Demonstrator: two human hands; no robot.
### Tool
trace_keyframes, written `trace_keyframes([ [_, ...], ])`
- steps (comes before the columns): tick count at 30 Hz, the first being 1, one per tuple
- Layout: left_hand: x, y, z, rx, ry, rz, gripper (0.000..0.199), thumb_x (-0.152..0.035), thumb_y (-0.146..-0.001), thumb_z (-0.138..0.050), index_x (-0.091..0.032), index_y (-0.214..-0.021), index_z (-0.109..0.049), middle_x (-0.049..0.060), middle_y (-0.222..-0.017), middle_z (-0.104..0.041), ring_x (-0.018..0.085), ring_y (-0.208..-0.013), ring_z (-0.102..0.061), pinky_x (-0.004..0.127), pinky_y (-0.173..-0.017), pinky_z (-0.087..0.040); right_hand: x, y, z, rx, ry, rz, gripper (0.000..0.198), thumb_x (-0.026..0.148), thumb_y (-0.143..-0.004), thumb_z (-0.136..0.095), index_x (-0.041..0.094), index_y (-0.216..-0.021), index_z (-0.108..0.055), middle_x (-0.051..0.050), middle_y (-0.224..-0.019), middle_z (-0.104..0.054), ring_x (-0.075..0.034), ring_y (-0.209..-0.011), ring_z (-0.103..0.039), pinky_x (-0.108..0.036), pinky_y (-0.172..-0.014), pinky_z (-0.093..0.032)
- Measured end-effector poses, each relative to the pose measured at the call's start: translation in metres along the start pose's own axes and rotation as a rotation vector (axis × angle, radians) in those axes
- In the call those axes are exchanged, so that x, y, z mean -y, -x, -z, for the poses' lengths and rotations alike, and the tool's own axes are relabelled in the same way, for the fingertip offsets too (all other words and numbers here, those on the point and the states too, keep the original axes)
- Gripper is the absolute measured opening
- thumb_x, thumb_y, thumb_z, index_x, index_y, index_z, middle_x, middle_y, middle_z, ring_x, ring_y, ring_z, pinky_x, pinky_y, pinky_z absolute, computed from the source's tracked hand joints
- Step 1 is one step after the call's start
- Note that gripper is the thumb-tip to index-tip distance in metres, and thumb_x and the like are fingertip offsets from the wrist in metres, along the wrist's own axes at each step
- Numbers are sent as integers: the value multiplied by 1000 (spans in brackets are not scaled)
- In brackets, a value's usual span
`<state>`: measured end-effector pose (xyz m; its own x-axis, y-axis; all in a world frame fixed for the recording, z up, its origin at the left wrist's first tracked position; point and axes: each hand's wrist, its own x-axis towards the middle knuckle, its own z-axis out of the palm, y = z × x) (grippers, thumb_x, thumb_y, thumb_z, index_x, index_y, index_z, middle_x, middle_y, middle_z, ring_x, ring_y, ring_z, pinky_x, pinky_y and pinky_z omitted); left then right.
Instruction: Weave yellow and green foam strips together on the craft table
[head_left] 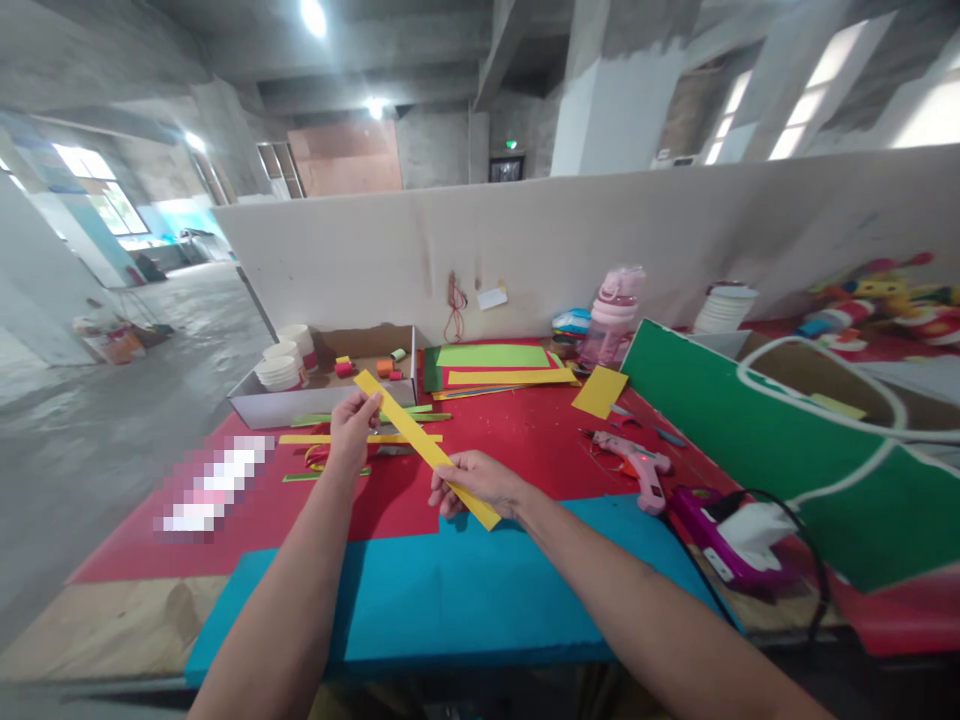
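Note:
A flat yellow paper strip (411, 432) is held at a slant above the table, its upper end to the left. My left hand (355, 420) pinches it near that upper end. Closer to the lower end, my right hand (474, 482) grips the same strip between thumb and fingers. Beneath my left hand lie another yellow strip (300, 440) and a short green strip (300, 478) on the red table covering (495, 440). Farther back, a yellow strip (510, 377) rests on a stack of coloured sheets, with a light green sheet (491, 355) on it.
A pink glue gun (637, 465) lies at the right beside a purple power strip (739, 560). A green board (750, 450) stands behind them. At the back are a pink bottle (611, 315) and a white box (322, 397) with paper cups (281, 370) and small coloured rolls.

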<state>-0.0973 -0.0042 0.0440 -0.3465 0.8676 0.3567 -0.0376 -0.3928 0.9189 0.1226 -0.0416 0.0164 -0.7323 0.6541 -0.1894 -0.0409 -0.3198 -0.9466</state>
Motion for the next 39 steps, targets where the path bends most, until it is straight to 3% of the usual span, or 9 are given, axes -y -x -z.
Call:
trace_keyframes([
  [10,0,-18,37,-244,49,-74,35,-36,-66,-72,-17,-57,-43,-8,-45,-41,5,-41,-39,17,-41,-30,10,5,24,-62,131,38,28,38,-79,-66,10,-79,-66,-10,-75,-72,-11,-54,-65,-20,-50,-51],
  [20,-1,-4,3,-133,363,163,39,-35,-56,-81,-17,-69,-49,-5,-55,-56,6,-47,-50,17,-45,-39,32,6,57,-845,-172,647,37,48,-62,-77,15,-73,-64,-4,-68,-68,-13,-58,-63,-27,-62,-55],
  [23,-3,5,-12,-193,368,93,32,-34,-59,-80,-17,-71,-55,-2,-61,-61,9,-52,-56,22,-53,-46,28,6,59,-1028,-391,719,38,53,-67,-72,19,-76,-58,-3,-71,-67,-13,-61,-64,-26,-60,-55],
  [26,-10,21,-28,-157,116,-164,19,-33,-67,-74,-21,-79,-65,2,-73,-67,18,-67,-63,29,-63,-51,18,-3,47,-733,-460,473,45,62,-77,-59,17,-74,-54,-5,-65,-65,-14,-54,-63,-27,-56,-54],
  [29,-13,41,-45,243,-327,-433,5,-25,-69,-70,-24,-74,-70,7,-80,-69,23,-77,-64,32,-71,-50,12,-14,34,-340,-477,284,59,72,-81,-42,15,-86,-57,-9,-71,-68,-18,-62,-66,-32,-59,-54],
  [31,-10,51,-55,582,-510,-561,10,-22,-75,-61,-25,-74,-70,9,-85,-69,24,-84,-63,36,-80,-48,11,-17,32,-323,-463,336,51,65,-81,-51,16,-92,-57,-7,-77,-70,-18,-67,-67,-30,-61,-53],
  [33,-4,56,-60,757,-577,-611,17,-20,-80,-54,-25,-79,-70,10,-93,-69,24,-92,-60,38,-86,-45,11,-16,36,-442,-416,385,37,51,-81,-61,17,-94,-58,-5,-79,-70,-16,-67,-67,-26,-61,-51],
  [36,6,51,-58,621,-487,-513,17,-24,-82,-53,-24,-89,-68,9,-97,-67,23,-96,-58,37,-87,-44,11,-7,43,-527,-313,375,26,42,-86,-56,16,-90,-59,-4,-74,-70,-13,-60,-65,-24,-58,-50],
  [39,8,41,-48,358,-278,-156,27,-43,-84,-53,-21,-93,-65,5,-80,-64,17,-71,-57,28,-65,-46,11,5,40,-214,-189,298,31,42,-88,-54,13,-88,-61,-6,-71,-70,-14,-56,-65,-27,-61,-51],
])
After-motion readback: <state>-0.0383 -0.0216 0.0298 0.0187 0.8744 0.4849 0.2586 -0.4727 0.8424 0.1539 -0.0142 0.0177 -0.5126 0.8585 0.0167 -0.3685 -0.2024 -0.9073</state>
